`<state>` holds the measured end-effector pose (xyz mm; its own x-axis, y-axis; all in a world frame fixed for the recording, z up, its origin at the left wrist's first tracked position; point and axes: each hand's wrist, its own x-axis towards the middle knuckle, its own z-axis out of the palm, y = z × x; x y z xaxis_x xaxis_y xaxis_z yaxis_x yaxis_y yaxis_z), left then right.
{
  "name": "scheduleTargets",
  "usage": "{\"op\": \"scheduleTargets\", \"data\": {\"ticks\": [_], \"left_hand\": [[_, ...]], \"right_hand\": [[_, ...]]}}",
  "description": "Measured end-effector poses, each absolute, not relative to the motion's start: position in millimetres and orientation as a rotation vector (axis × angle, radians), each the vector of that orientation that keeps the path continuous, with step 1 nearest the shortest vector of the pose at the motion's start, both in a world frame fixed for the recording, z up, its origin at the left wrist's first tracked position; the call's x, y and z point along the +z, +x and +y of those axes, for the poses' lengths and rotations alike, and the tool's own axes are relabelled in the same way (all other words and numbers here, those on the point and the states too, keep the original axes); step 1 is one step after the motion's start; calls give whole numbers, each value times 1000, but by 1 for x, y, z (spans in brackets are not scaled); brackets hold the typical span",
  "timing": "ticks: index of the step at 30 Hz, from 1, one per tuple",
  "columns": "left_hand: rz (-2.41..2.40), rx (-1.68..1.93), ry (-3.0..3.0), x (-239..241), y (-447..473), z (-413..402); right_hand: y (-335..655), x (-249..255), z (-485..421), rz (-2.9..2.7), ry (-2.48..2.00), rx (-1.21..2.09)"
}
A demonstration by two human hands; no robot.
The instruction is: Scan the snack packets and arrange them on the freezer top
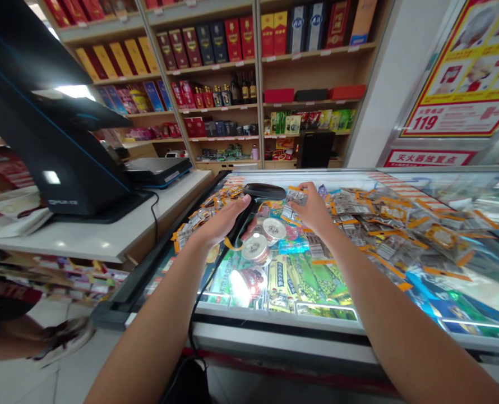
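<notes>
My left hand (226,220) is closed round the handle of a black corded barcode scanner (263,193), whose head points right. My right hand (312,209) pinches a small clear-and-orange snack packet (295,196) right in front of the scanner head. Both hands hover over the glass lid of a chest freezer (275,314). Many more of the same small packets (401,224) lie spread over the glass. Through the lid I see round ice-cream cups (255,247) and green wrapped bars (312,280). The scanner's cable hangs down past the freezer's front edge.
To the left a white counter (85,238) carries a black checkout terminal (56,151) and a flat device (157,168). Shelves of boxed goods and bottles (232,73) line the back wall. A red and yellow poster (463,73) hangs at the right.
</notes>
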<state>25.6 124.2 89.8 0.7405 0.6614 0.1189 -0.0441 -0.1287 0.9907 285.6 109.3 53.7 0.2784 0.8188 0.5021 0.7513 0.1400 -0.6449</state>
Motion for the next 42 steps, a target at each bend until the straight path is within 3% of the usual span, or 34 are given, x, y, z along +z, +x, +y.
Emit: {"op": "scheduleTargets", "data": {"ticks": [5,8,11,13,19,26,36,42], "left_hand": [[572,931,1434,96,20,134],[597,1071,1269,99,16,142],[628,1128,1139,101,13,147],[649,1157,1092,102,13,148],[681,1159,1082,98,15,147],[651,1123,1109,96,17,145],[703,1120,1150,96,20,143],[623,1024,1378,91,28,136]], "right_hand": [[323,68,97,-1492,-2137,134],[339,76,86,-1461,-2369,-175],[324,78,83,-1442,-2269,-539],[298,76,90,-1550,-2095,-589],[223,47,151,-2105,-1838,-225],[218,25,200,-2163,-1855,-115],[256,37,167,-2100,-1700,-101],[303,62,130,-1533,-1521,93]]}}
